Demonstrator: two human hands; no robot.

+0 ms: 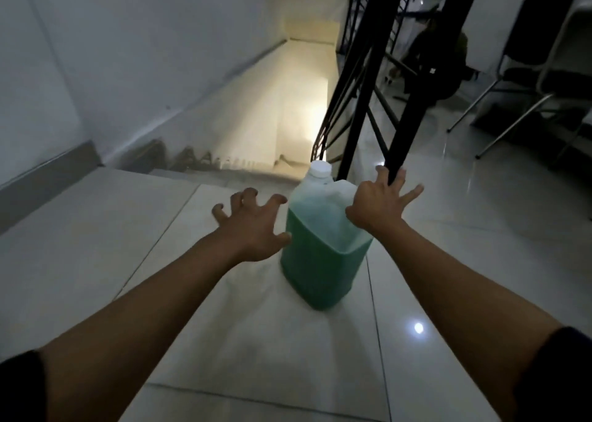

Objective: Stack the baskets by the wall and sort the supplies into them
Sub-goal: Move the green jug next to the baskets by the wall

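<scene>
While a jug point(323, 245) of green liquid stands on the floor point(288, 341) beside the black railing point(403, 127), both hands, left hand point(253, 226) and right hand point(379, 203), flank it, fingers spread, gripping nothing.

The translucent plastic jug of green liquid point(323, 245) has its handle hidden behind the right hand point(378, 207). At 1 o'clock, a dark seated figure point(439, 59) is blurred behind black metal railing bars point(413, 91). Both upper arms are cut off at 6 o'clock.

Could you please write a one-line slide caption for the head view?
Both open hands, left and right, reach for a green-filled jug beside the stair railing.
</scene>
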